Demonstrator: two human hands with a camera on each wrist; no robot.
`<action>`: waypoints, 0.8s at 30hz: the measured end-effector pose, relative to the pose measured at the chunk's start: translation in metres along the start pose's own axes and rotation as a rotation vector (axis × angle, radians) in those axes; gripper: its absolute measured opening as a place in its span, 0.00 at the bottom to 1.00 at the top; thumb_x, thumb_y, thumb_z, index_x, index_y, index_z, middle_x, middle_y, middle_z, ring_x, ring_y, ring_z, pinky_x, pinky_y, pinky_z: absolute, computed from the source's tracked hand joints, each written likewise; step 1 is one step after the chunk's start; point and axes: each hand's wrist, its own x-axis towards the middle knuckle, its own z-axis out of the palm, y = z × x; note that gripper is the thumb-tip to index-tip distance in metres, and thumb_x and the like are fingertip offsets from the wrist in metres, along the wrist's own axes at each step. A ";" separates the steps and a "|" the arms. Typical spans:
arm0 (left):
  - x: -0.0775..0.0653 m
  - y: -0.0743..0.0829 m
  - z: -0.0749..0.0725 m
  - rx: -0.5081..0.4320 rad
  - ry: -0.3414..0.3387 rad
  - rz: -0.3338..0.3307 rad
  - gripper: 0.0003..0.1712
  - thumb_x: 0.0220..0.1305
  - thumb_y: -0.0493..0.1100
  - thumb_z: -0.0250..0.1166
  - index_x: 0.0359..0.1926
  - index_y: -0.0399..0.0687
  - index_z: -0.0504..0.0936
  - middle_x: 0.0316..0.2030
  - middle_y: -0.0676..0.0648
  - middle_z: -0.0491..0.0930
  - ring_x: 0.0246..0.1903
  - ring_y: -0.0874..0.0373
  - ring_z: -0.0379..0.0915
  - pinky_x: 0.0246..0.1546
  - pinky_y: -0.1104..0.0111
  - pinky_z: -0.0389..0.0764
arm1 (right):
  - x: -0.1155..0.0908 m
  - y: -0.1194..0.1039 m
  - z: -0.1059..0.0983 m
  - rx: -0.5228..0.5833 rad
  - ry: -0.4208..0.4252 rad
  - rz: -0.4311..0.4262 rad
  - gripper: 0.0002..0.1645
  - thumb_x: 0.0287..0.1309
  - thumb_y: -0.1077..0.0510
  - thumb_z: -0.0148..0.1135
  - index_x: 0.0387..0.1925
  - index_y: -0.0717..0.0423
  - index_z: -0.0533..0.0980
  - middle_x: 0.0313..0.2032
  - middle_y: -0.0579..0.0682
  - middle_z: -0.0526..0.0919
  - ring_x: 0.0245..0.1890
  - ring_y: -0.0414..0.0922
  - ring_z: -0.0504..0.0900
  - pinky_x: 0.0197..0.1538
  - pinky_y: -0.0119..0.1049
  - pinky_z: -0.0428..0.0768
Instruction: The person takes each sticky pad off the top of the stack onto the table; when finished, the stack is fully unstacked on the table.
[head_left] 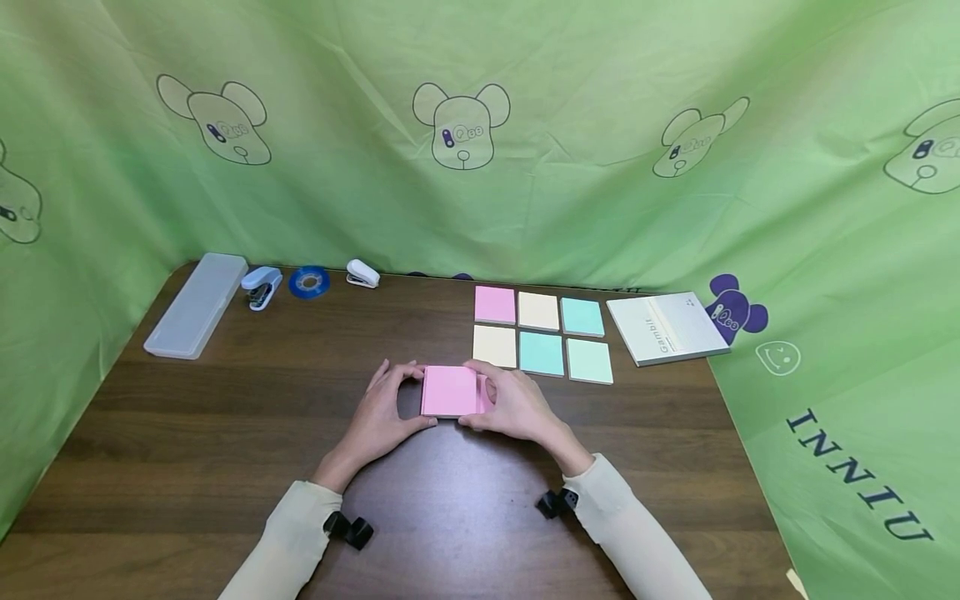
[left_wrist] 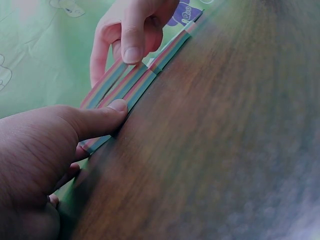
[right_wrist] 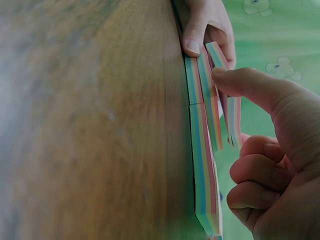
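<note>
A pink-topped sticky note pad point(head_left: 449, 390) lies in front of me between my two hands, partly over another pink surface at its right. In the wrist views the pads show striped edges and sit in layers, the upper one tilted. My left hand point(head_left: 380, 414) holds the lower pads point(left_wrist: 142, 85) at the left, thumb on the near edge and fingers at the far side. With thumb and fingers, my right hand point(head_left: 517, 404) pinches the upper pad point(right_wrist: 216, 55) on its right side. Parts of the far edges are hidden behind the fingers.
Several sticky note pads in pink, cream and green point(head_left: 541, 353) lie in two rows beyond my right hand. A white notebook point(head_left: 667, 327) is at the far right. Along the back left are a translucent case point(head_left: 198, 307), blue stapler point(head_left: 261, 287), blue tape roll point(head_left: 309, 282) and white stapler point(head_left: 363, 273).
</note>
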 end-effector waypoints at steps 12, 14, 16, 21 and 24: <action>0.000 0.000 -0.001 -0.002 0.004 0.004 0.42 0.52 0.40 0.91 0.63 0.39 0.77 0.67 0.37 0.83 0.78 0.41 0.70 0.89 0.46 0.45 | -0.010 0.006 -0.011 0.064 0.003 0.055 0.52 0.47 0.45 0.91 0.74 0.51 0.79 0.23 0.40 0.72 0.25 0.37 0.66 0.28 0.33 0.68; 0.000 0.000 -0.001 -0.002 0.005 0.007 0.42 0.51 0.40 0.91 0.62 0.39 0.77 0.67 0.37 0.83 0.78 0.41 0.70 0.89 0.46 0.45 | -0.012 0.008 -0.013 0.064 0.012 0.047 0.51 0.47 0.45 0.91 0.73 0.50 0.79 0.23 0.39 0.71 0.25 0.37 0.66 0.28 0.33 0.68; 0.000 0.000 -0.001 -0.003 0.007 0.010 0.42 0.51 0.39 0.91 0.62 0.39 0.77 0.68 0.37 0.83 0.78 0.41 0.70 0.89 0.46 0.46 | -0.014 0.011 -0.014 0.062 0.023 0.038 0.50 0.46 0.45 0.91 0.71 0.49 0.80 0.23 0.38 0.70 0.25 0.37 0.65 0.29 0.33 0.67; 0.000 0.001 -0.001 -0.003 0.004 0.003 0.42 0.52 0.40 0.91 0.62 0.39 0.77 0.68 0.37 0.83 0.78 0.41 0.70 0.89 0.46 0.46 | -0.020 0.018 -0.019 0.081 0.032 0.040 0.50 0.46 0.45 0.91 0.71 0.48 0.81 0.22 0.38 0.67 0.25 0.37 0.64 0.28 0.32 0.65; -0.001 0.002 -0.001 -0.002 0.002 -0.005 0.42 0.52 0.40 0.91 0.62 0.39 0.77 0.67 0.37 0.83 0.78 0.41 0.70 0.89 0.46 0.45 | -0.024 0.021 -0.023 0.106 0.035 0.046 0.50 0.46 0.47 0.92 0.70 0.50 0.81 0.23 0.39 0.71 0.26 0.37 0.65 0.29 0.31 0.66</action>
